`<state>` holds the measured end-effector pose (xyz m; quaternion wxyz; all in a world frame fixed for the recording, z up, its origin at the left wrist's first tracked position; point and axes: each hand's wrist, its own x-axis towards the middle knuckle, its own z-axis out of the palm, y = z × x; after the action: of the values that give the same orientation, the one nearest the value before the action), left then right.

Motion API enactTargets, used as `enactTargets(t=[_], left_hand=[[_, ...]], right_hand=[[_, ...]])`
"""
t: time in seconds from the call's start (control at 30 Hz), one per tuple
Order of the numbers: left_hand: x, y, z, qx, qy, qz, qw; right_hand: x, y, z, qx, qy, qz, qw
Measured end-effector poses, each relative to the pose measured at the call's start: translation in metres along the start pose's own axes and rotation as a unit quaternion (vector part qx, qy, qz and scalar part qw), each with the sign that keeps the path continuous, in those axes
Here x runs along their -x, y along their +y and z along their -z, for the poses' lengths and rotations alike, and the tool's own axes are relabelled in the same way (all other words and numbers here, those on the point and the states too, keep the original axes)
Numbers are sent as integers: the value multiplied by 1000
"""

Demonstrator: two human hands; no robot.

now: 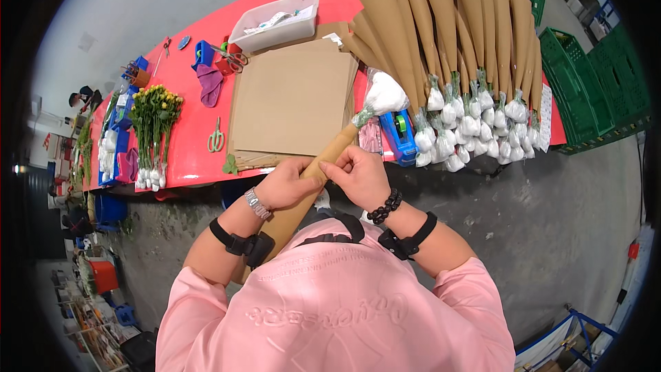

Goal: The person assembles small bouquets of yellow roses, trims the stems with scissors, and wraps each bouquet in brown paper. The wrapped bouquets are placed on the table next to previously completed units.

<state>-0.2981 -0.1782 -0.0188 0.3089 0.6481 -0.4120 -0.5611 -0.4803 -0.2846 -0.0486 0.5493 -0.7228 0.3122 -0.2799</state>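
A long brown paper cone (325, 160) slants up from my body, with a white bagged stem end (384, 95) at its top. My left hand (289, 186) wraps round the cone from the left. My right hand (358, 176) pinches the paper higher up, fingers closed on it. Beyond the cone lies a stack of brown paper sheets (282, 103). A blue tape dispenser (399, 139) is just right of the cone's top, beside pink packets (370, 139).
Wrapped cones with white bags (475, 34) crowd the red table (203, 131)'s right. Yellow flowers (155, 110), green scissors (215, 138), a white tub (272, 27) and blue holders (203, 55) are on it. Green crates (575, 83) stand right; a person (82, 100) is far left.
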Motion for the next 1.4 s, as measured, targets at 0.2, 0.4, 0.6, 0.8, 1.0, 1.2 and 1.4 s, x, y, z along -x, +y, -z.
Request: enactTargets(t=[0.2,0.4,0.6,0.8,1.0,1.2,1.4], left_hand=[[-3,-4,3,124,-62,16,990],[-2,0,9,265,-197,27,943],[-3,13,9,214,-248,18,945],[-15,-22,-3,-422,-16,-44,906],[-13,34,-51,-674,-21,-150,723],[1,73,-43,-471,179,-371,780],[46,-26,6,-389,210,-142,886]], right_hand=[[5,-8,3,7,18,17,1000],[4,6,13,-89,-94,149,980],[-5,46,18,172,39,277,945],[51,31,44,212,-82,243,943],[58,45,52,273,-77,134,950],[65,99,82,173,13,-89,981],[-17,127,142,198,217,-17,956]])
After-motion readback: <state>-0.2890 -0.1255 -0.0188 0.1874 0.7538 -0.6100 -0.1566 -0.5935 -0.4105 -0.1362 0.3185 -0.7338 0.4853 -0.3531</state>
